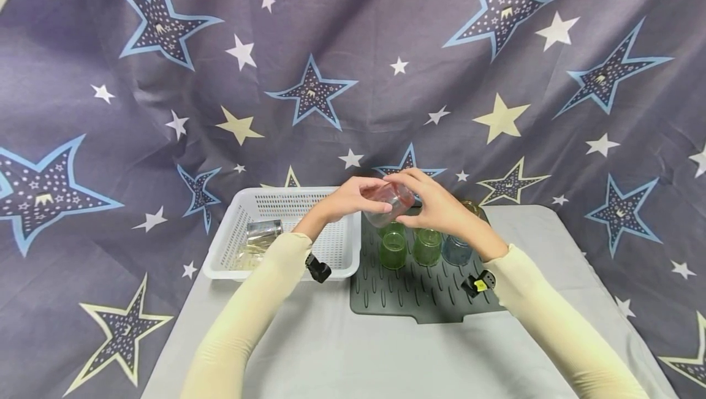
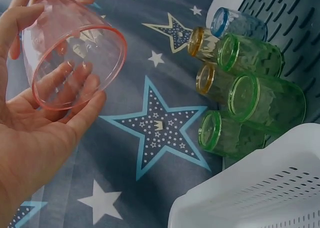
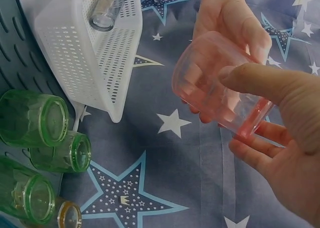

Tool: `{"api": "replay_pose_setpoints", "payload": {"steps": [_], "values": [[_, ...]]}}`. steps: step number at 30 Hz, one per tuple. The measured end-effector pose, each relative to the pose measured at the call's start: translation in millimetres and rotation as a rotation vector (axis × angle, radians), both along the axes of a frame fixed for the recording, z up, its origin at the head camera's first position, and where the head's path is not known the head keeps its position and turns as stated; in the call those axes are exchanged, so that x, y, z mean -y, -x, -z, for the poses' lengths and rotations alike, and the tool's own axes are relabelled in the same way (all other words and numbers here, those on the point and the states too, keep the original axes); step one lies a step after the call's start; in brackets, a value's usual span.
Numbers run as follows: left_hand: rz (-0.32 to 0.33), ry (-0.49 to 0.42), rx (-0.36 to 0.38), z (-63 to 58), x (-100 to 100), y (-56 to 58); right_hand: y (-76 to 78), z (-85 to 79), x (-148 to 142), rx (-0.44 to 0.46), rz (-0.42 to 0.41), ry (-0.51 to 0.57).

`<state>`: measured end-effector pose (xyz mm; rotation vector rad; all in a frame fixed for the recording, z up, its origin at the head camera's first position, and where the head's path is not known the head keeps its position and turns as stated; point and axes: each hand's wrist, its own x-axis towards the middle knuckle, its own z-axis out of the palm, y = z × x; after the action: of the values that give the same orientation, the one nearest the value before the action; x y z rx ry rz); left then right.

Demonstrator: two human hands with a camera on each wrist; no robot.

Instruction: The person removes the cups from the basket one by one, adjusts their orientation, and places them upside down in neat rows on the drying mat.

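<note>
A clear pink drinking glass (image 1: 389, 204) is held up in the air between both hands, tilted on its side, above the back of the dark mat. My left hand (image 1: 350, 197) grips it at the rim end. In the left wrist view its fingers show through the glass (image 2: 55, 20), and the open mouth faces that camera. My right hand (image 1: 432, 204) grips the base end, with the thumb across the near side of the glass (image 3: 200, 78) in the right wrist view and the fingers beneath.
Upside-down green glasses (image 1: 393, 252), a blue glass (image 1: 456, 253) and amber glasses (image 2: 204, 78) stand on the dark drying mat (image 1: 386, 298). Left of it sits a white perforated basket (image 1: 353, 258) with clear glasses (image 1: 265, 231) lying inside. A star-patterned curtain (image 1: 342, 25) hangs behind the table.
</note>
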<state>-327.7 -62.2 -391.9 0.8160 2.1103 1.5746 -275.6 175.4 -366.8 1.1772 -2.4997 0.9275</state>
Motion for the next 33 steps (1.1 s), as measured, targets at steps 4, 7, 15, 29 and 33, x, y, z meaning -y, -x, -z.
{"api": "replay_pose_setpoints", "payload": {"steps": [4, 7, 15, 29, 33], "values": [[0.0, 0.008, 0.007, 0.2, 0, -0.1, -0.1, 1.9, 0, -0.018, 0.006, 0.007], [0.005, 0.021, 0.014, 1.2, 0, 0.0, -0.5, 3.6, 0, -0.03, 0.012, 0.01], [0.034, 0.023, 0.002, 1.1, 0, 0.7, -0.1, 4.9, -1, -0.047, 0.026, 0.017], [-0.072, 0.02, -0.038, -4.1, 26, 9.2, -1.7, 4.0, -5, -0.008, 0.079, -0.022], [-0.128, 0.022, -0.013, -4.5, 42, 13.9, -1.8, 4.4, -7, 0.002, 0.096, -0.029]]}}
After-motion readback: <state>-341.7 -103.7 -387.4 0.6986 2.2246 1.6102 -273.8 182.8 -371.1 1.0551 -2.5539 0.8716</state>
